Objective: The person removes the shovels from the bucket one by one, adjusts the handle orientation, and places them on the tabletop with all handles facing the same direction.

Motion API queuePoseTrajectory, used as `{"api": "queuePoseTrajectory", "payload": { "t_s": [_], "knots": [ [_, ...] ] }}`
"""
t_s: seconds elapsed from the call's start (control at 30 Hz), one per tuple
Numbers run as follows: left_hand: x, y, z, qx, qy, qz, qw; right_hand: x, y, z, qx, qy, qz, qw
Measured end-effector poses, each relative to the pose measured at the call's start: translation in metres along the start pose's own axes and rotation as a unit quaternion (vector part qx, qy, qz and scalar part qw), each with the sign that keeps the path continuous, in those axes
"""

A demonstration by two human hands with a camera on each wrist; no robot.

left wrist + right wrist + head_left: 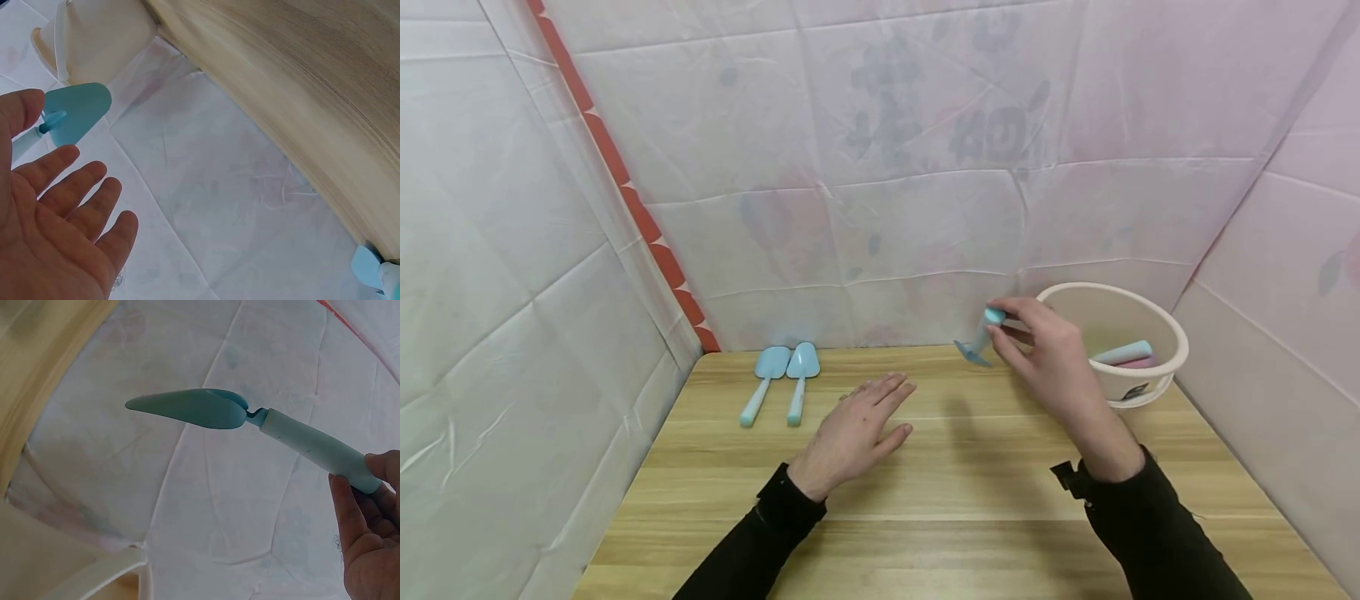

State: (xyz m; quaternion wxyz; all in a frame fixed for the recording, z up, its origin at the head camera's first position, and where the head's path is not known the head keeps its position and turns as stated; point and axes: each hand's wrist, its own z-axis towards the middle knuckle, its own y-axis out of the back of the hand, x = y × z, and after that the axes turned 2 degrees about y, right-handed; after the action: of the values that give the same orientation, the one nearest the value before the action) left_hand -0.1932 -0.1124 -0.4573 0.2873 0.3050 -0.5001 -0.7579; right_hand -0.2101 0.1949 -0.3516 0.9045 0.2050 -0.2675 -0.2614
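My right hand [1037, 346] pinches the end of the pale handle of a blue toy trowel [979, 342] and holds it above the back of the wooden table [925, 500], just left of a cream basin [1150, 329]. The right wrist view shows the trowel [250, 419] blade pointing left, fingertips [369, 487] on its handle end. My left hand [857, 429] lies flat and open on the table, palm down, fingers [81, 200] spread. Two more blue trowels [782, 379] lie side by side at the back left.
The basin holds a blue and a pink handle [1123, 356]. White sheeting [887, 167] walls the table on three sides, with a red scalloped strip [625, 192] at the left corner. One trowel's blade [372, 269] shows at the table's edge.
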Motion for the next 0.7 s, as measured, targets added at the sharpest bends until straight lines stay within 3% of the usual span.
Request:
{"api": "queuePoseTrajectory", "payload": {
  "t_s": [0.7],
  "knots": [
    [-0.002, -0.002, 0.001, -0.025, 0.030, -0.041, 0.9984, -0.004, -0.031, -0.031, 0.039, -0.033, 0.038, 0.998]
  ]
}}
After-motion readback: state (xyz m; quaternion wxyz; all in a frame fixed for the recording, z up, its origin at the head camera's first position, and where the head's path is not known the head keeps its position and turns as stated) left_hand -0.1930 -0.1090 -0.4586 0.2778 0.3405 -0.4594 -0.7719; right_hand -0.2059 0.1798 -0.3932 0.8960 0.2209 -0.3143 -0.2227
